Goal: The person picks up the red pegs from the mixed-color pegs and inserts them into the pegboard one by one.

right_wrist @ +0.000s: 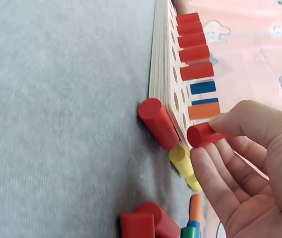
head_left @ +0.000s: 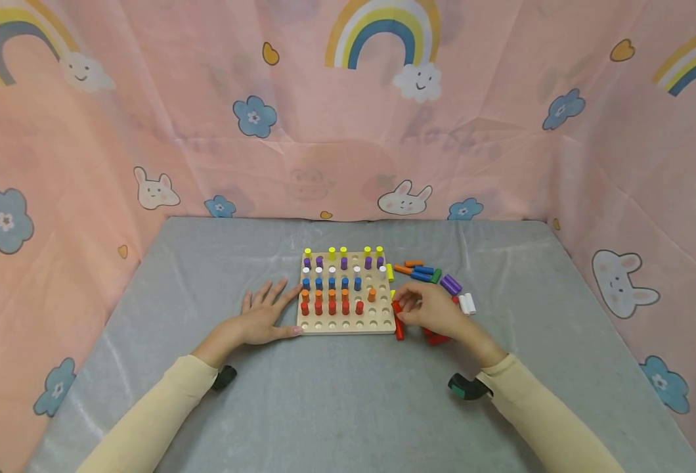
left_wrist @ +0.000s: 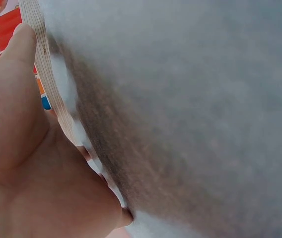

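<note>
A wooden peg board (head_left: pixel 348 331) lies on the table with rows of yellow, purple, white, blue, orange and red pegs standing in its holes. My left hand (head_left: pixel 263 315) rests at the board's left side, fingers spread, the thumb touching its front left corner. Between thumb and fingertips my right hand (head_left: pixel 433 309) pinches a red peg (right_wrist: pixel 205 135), held near the board's right edge. Below it another red peg (right_wrist: pixel 158 124) lies on the table alongside that edge. Five red pegs (head_left: pixel 332 307) stand in the red row, and the front row has bare holes.
Right of the board lie loose pegs: orange pegs (head_left: pixel 414 263), blue pegs (head_left: pixel 421 276), a green peg (head_left: pixel 436 276), purple pegs (head_left: pixel 451 284) and white pegs (head_left: pixel 467 303). More red pegs (head_left: pixel 436 338) lie partly under my right hand. Printed pink cloth (head_left: pixel 348 151) surrounds the grey table.
</note>
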`<state>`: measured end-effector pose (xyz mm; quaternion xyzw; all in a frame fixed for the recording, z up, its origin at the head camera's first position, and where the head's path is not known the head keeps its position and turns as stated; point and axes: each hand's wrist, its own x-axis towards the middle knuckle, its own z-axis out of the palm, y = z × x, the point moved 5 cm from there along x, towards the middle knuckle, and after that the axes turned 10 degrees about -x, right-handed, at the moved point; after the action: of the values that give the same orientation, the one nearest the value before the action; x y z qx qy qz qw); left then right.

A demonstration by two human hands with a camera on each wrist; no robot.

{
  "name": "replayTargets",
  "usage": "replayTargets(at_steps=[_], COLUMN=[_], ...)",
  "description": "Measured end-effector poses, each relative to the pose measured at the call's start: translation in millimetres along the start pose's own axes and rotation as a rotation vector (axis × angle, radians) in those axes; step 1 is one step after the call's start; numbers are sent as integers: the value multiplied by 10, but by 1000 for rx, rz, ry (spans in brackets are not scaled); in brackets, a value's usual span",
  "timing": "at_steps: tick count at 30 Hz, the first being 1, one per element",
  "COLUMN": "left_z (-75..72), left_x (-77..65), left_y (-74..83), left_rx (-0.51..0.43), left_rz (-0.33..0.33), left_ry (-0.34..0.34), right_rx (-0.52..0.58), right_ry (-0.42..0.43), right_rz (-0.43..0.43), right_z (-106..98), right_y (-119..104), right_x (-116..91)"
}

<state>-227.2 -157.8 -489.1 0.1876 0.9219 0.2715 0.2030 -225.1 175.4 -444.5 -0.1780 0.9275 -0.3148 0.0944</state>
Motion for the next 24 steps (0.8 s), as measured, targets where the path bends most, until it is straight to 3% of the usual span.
replayTargets(at_steps=[12, 24], left_z=[4, 26], left_x=[17, 35], left_y=[-19, -50], left_rx=[3, 23], left_rz=[-4, 0], left_ry=[-2, 6], right_rx=[98, 161], right_ry=[42, 95], right_rz=[41, 25], right_z=[81, 161], right_y=[-15, -67], right_x=[62, 104])
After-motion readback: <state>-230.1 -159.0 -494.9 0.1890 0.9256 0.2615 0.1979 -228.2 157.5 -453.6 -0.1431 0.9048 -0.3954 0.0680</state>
